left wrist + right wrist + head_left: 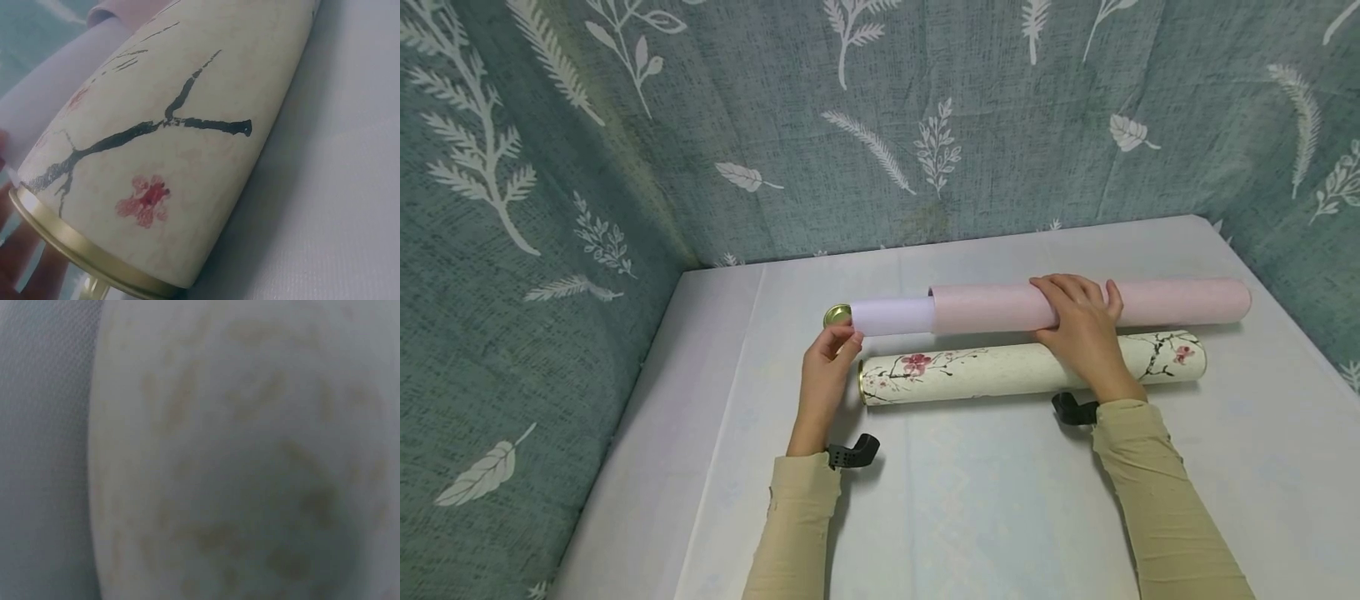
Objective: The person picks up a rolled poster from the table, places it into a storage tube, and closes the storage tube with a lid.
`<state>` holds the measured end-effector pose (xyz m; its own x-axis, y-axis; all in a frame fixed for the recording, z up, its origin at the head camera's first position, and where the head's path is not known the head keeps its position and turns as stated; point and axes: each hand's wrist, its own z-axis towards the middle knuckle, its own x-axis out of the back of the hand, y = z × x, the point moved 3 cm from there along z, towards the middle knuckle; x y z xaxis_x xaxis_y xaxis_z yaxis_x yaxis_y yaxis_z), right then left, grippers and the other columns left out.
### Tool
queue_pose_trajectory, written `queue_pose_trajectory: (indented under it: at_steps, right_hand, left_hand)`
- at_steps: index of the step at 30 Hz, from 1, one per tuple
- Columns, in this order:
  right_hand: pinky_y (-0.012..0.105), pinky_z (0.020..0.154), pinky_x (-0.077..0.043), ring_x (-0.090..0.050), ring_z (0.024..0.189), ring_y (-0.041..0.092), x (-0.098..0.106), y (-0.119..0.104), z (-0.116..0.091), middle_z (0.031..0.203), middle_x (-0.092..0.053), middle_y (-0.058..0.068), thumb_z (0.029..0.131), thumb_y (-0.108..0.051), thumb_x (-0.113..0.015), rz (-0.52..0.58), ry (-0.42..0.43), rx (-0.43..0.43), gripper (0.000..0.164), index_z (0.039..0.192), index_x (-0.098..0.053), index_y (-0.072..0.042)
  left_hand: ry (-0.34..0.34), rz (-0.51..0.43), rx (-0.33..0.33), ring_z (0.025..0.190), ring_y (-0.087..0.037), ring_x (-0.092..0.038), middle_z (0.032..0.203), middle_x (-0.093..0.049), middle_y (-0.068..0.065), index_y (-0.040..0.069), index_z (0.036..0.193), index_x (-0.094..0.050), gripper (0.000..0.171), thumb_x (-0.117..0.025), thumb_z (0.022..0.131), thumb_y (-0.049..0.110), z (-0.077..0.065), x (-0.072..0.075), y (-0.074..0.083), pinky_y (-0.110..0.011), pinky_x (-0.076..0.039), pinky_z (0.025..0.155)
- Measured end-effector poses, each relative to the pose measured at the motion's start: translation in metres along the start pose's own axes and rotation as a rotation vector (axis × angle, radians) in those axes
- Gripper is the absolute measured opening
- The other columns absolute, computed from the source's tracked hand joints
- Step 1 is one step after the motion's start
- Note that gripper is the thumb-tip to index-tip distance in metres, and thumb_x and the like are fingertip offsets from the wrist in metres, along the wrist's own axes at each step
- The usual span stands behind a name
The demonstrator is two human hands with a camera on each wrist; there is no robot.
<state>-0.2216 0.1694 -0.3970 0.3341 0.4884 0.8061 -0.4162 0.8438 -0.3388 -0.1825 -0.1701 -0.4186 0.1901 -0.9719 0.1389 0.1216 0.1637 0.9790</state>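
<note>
Pinching the free end of a pale lavender roll between thumb and fingertips of the left hand, while clasping a pink tube from above with the right hand, over a white tabletop. Seen jutting toward 9 o'clock from the mouth of the pink tube, with any further length hidden inside. Lying close by, on the 6 o'clock side: a blossom-printed cream tube. Glinting at the left hand's 12 o'clock: a gold cap, near the roll's end, though impossible to call touching or apart. Likely to dent or crease, in the roll's case, if squeezed too hard at one edge; liable to snag and crumple against the mouth if worked at a slant. Apt to slide or turn, in the pink tube's case, should the right hand's clasp slacken. Open to a knock toward 6 o'clock, for the cream tube, from the right wrist crossing above; easily nudged astray, for the cap, by stray left fingertips.
</note>
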Motion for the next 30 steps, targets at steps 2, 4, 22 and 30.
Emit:
queue_pose_trajectory:
  at_steps: [2, 4, 22, 30]
  right_hand:
    - [0.054, 0.1, 0.003, -0.034, 0.116, 0.031, 0.0, 0.0, -0.001, 0.124, -0.047, 0.008, 0.062, -0.016, -0.081, 0.001, 0.001, 0.0, 0.069, 0.124, -0.051, -0.015]
    - [0.054, 0.1, 0.003, -0.034, 0.116, 0.031, 0.0, 0.0, -0.001, 0.124, -0.047, 0.008, 0.062, -0.017, -0.081, 0.003, 0.0, -0.002, 0.07, 0.124, -0.051, -0.015]
    - [0.053, 0.1, 0.003, -0.034, 0.117, 0.03, -0.001, 0.001, 0.0, 0.124, -0.047, 0.006, 0.061, -0.018, -0.082, -0.002, 0.007, 0.015, 0.07, 0.124, -0.051, -0.017]
    - [0.055, 0.1, 0.002, -0.033, 0.117, 0.031, 0.0, 0.001, 0.0, 0.124, -0.047, 0.007, 0.062, -0.018, -0.082, -0.002, 0.001, 0.005, 0.071, 0.125, -0.05, -0.016]
  left_hand:
    - [0.003, 0.024, 0.0, 0.112, -0.015, -0.048, 0.124, -0.052, 0.0, 0.003, 0.093, -0.059, 0.022, -0.061, 0.085, 0.024, -0.003, -0.001, 0.006, -0.034, -0.041, 0.089]
    - [0.008, 0.033, -0.001, 0.113, -0.015, -0.047, 0.124, -0.052, -0.001, 0.002, 0.093, -0.06, 0.021, -0.061, 0.085, 0.021, -0.005, -0.001, 0.013, -0.035, -0.042, 0.088]
    - [-0.013, 0.048, -0.006, 0.108, -0.014, -0.051, 0.122, -0.053, 0.0, 0.001, 0.093, -0.06, 0.017, -0.061, 0.085, 0.016, -0.01, -0.008, 0.024, -0.032, -0.044, 0.084]
    - [-0.054, 0.099, -0.028, 0.111, -0.015, -0.05, 0.123, -0.053, -0.002, 0.002, 0.095, -0.061, 0.017, -0.06, 0.086, 0.016, -0.012, -0.013, 0.029, -0.035, -0.042, 0.087]
